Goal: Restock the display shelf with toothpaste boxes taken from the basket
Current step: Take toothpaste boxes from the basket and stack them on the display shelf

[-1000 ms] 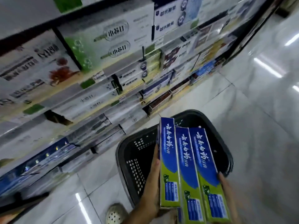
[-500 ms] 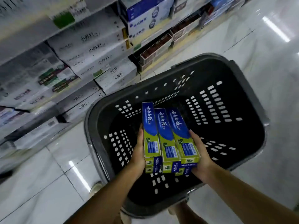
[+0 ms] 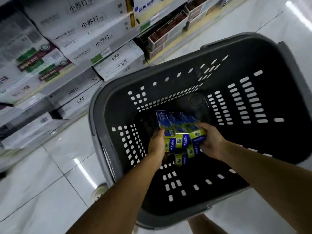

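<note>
hands point(image 3: 156, 143) point(image 3: 211, 141) w/ boxes point(image 3: 181, 141), now deeper in basket point(image 3: 253, 53)

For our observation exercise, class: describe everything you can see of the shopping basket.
The basket is a large, deep plastic tub, dark inside with a lighter grey rim and rounded corners. Rows of small slots pierce its walls and bottom. It sits upright, mouth up, beside the shelves on glossy pale floor tiles. Low inside it, the left hand and right hand hold a bundle of blue-and-green toothpaste boxes.
</note>
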A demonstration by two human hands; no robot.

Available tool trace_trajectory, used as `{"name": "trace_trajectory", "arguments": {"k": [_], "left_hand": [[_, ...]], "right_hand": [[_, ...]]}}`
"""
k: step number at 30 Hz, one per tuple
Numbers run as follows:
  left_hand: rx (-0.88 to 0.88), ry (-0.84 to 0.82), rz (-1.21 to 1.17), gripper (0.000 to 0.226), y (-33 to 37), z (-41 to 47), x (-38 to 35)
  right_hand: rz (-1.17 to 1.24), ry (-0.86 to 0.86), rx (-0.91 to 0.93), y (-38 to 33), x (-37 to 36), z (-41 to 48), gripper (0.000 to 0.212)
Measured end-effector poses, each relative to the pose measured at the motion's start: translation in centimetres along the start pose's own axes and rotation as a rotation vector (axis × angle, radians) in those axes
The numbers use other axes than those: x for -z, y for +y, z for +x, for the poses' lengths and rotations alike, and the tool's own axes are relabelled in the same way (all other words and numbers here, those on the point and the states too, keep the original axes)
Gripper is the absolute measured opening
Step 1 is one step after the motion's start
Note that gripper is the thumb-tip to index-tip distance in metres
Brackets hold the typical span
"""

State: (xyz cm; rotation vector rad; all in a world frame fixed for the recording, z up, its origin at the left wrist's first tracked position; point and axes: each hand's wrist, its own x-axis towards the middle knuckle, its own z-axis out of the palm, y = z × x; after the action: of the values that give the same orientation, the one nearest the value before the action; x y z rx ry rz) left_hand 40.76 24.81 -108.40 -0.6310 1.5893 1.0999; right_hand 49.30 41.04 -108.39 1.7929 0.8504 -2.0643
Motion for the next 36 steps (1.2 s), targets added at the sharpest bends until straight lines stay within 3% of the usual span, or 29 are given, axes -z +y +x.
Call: {"name": "trace_trajectory", "arguments": {"k": [4,10,15,18,21,22,23,25,28,30,33,36], "left_hand": [[-0.071,-0.013,0.149,0.048,-1.0,0.1,0.0],[-0.066,0.046,0.250,0.043,-0.7,-0.1,1.0],[-0.141,-0.012,0.345,0.040,1.1,-3.7,2.8],[-0.513,-0.009,0.558,0.037,3.2,-7.6,5.4],[-1.171,0.329,0.939,0.036,7.6,-10.3,9.0],[-1.306,0.447,1.059,0.044,9.5,-10.3,10.0],[-1.324,0.527,1.185,0.057,11.3,-10.0,11.0],[-1.121,0.526,1.358,0.078,14.6,-9.4,12.3],[-0.898,0.335,1.350,0.067,15.8,-8.3,12.1],[-0.924,0.331,1.307,0.060,15.3,-8.3,11.4],[-0.981,0.352,1.244,0.072,14.6,-8.8,10.6],[-1.013,0.329,1.281,0.077,13.6,-9.3,9.7]], "right_hand": [[0.008,0.018,0.033,1.3,-0.4,0.6,0.034],[-0.220,0.113,0.080,1.9,-1.5,0.5,0.047],[-0.341,0.138,0.099,2.7,-1.1,-2.5,0.029],[-0.543,0.216,0.195,2.8,-0.9,-6.0,0.034],[-0.782,0.185,0.337,4.1,-1.1,-10.5,0.030],[-0.878,0.128,0.360,5.0,-1.3,-11.9,0.028],[-0.984,0.065,0.364,5.9,-1.5,-13.0,0.027],[-1.203,-0.001,0.367,7.3,-1.7,-14.8,0.029],[-1.477,0.069,0.469,8.1,-1.2,-15.8,0.025],[-1.537,0.100,0.493,8.1,-0.6,-16.0,0.022],[-1.561,0.076,0.381,8.0,-0.4,-15.8,0.027],[-1.418,0.085,0.380,5.8,-1.6,-15.9,0.029]]}}
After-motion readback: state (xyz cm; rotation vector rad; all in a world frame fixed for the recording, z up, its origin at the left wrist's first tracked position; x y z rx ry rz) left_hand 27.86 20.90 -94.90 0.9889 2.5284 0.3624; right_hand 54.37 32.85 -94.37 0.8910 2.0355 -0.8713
